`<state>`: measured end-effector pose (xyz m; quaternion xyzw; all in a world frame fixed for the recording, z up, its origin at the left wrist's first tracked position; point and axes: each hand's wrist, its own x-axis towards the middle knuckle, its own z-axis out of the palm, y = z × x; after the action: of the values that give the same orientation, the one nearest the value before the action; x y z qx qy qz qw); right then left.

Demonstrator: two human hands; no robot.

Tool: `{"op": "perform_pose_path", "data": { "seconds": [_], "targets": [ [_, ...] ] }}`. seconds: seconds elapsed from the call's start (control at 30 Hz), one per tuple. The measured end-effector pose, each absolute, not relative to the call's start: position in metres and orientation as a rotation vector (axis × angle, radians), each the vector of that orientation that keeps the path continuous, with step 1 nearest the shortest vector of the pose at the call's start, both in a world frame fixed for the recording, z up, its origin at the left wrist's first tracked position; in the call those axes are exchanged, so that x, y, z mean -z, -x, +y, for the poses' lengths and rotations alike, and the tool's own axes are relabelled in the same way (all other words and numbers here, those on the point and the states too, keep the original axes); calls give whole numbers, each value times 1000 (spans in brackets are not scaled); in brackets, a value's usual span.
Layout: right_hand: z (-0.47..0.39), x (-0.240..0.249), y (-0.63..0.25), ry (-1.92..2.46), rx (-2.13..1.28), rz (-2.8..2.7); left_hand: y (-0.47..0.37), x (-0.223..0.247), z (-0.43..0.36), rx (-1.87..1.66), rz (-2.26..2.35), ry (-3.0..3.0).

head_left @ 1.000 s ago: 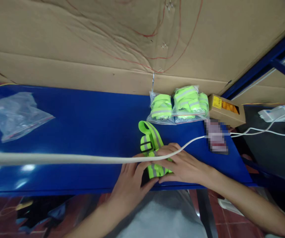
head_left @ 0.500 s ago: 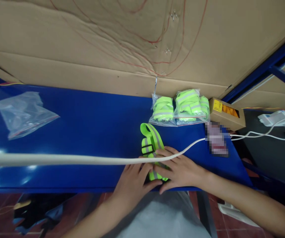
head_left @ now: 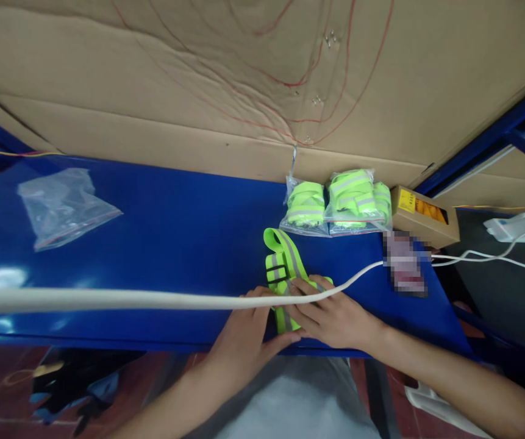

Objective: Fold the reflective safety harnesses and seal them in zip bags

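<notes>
With right hand (head_left: 335,317) spread over a fluorescent-green fabric strap with a grey stripe (head_left: 294,256) and left hand (head_left: 246,332) bent at its left side, rests both near the front edge of a glossy blue tabletop (head_left: 175,244). Pinching or merely resting with left fingertips: cannot tell behind a white cable (head_left: 107,299). Visible in the strap: long axis from front edge toward back, leaning slightly left, looped end pointing toward a brown cardboard wall (head_left: 152,122), black rectangular buckle (head_left: 277,274) crosswise near it. Seen beyond, at right, on a brown cardboard box (head_left: 427,219) beside clear plastic bags of green straps (head_left: 351,195): a yellow label (head_left: 407,200), print too small to read.
</notes>
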<state>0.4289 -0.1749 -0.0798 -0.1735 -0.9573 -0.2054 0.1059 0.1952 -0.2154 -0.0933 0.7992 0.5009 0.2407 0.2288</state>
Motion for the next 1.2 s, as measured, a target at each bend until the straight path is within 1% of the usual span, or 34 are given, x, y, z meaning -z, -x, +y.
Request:
{"op": "perform_pose_path", "data": {
  "seconds": [0.1, 0.17, 0.23, 0.3, 0.43, 0.5, 0.57, 0.63, 0.8, 0.87, 0.9, 0.97, 1.1, 1.2],
  "targets": [
    [-171, 78, -430, 499, 550, -2794, -181, 77, -210, -671, 1176, -2115],
    [-168, 76, -431, 493, 454, -2777, -172, 74, -202, -702, 1174, -2131],
    [-163, 72, -431, 528, 297, -2774, -165, 77, -188, -711, 1224, -2266],
    [-159, 66, -430, 589, 118, -2801, -161, 82, -169, -623, 1193, -2492],
    [-153, 52, -425, 692, -122, -2880, -161, 75, -125, -333, 915, -2842],
    [-152, 47, -424, 715, -169, -2897, -164, 67, -108, -339, 873, -2887],
    [-153, 45, -423, 710, -159, -2905, -168, 63, -96, -428, 936, -2863],
    [-157, 47, -424, 680, -73, -2892, -172, 66, -87, -492, 987, -2796],
    [-175, 67, -426, 591, 323, -2788, -174, 88, -74, -572, 844, -2552],
    [-180, 70, -428, 547, 393, -2770, -175, 94, -74, -620, 842, -2500],
    [-180, 69, -428, 533, 371, -2773, -176, 95, -75, -634, 836, -2484],
    [-177, 61, -427, 567, 197, -2803, -178, 94, -79, -641, 775, -2456],
    [-153, 36, -419, 757, -343, -2895, -184, 83, -91, -563, 610, -2367],
    [-132, 27, -412, 733, -662, -2900, -185, 76, -98, -520, 628, -2340]
  ]
}}
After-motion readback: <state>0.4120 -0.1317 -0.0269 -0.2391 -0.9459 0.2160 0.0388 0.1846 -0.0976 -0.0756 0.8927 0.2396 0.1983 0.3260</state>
